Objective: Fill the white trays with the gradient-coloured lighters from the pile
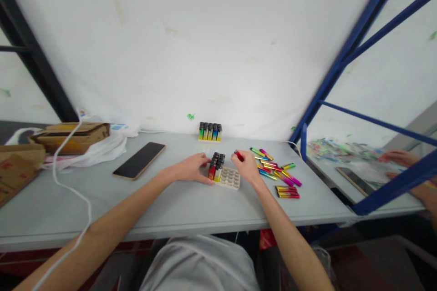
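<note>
A pale tray (230,178) with round holes lies on the desk in front of me. Several lighters (215,168) with black tops stand upright in its left part, while the holes on its right are bare. My left hand (194,168) is at the tray's left end, thumb and fingers apart around that end. Just above the tray's right side, my right hand (246,165) pinches a red lighter (239,156), mostly hidden by the fingers. To the right of this hand lies a loose pile of shiny, coloured lighter-like tubes (269,168).
A filled lighter tray (210,132) stands by the wall. Several tubes lie side by side (287,192) near the right. On the left are a phone (139,160), cardboard boxes (78,136) and a white cable (73,188). A blue frame (341,68) borders the right; another person's hand (403,158) shows beyond.
</note>
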`<state>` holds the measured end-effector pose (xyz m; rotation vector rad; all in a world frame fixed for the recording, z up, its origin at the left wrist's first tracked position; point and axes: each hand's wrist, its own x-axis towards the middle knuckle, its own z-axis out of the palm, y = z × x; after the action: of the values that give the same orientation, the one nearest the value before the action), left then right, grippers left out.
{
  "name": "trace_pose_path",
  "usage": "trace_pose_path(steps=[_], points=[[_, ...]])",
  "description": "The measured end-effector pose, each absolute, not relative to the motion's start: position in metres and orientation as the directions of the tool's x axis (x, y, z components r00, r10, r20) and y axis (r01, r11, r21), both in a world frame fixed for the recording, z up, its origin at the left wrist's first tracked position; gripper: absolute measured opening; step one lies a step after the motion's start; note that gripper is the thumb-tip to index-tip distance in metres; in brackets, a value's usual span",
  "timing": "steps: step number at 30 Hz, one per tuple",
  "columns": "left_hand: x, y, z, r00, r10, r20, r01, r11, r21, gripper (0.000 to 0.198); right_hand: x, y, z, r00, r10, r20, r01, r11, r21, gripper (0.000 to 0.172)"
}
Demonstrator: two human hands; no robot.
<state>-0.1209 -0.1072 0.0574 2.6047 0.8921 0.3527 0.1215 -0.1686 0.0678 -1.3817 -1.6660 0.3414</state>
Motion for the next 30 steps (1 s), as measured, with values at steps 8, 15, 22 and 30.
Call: trace_pose_path(steps=[8, 15, 22, 30], points=[[-0.12, -0.1114, 0.0647, 0.773, 0.629, 0.08, 0.551, -0.729, 0.407, 0.067, 0.1323, -0.1627, 0.0629, 0.032, 0.883, 0.469, 0.626, 0.348, -0.698, 0.046], [-0.1196, -0.1146, 0.0669, 0.762, 0.644, 0.073, 0.565, -0.715, 0.41, 0.068, 0.1303, -0.1634, 0.0658, -0.001, 0.875, 0.485, 0.629, 0.377, -0.68, 0.047], [-0.1194, -0.1117, 0.0645, 0.773, 0.63, 0.075, 0.557, -0.731, 0.395, 0.07, 0.1277, -0.1612, 0.064, 0.126, 0.848, 0.514, 0.641, 0.326, -0.695, 0.049], [-0.1194, -0.1118, 0.0633, 0.773, 0.629, 0.077, 0.559, -0.734, 0.386, 0.069, 0.1275, -0.1611, 0.063, 0.103, 0.834, 0.543, 0.659, 0.352, -0.665, 0.046]])
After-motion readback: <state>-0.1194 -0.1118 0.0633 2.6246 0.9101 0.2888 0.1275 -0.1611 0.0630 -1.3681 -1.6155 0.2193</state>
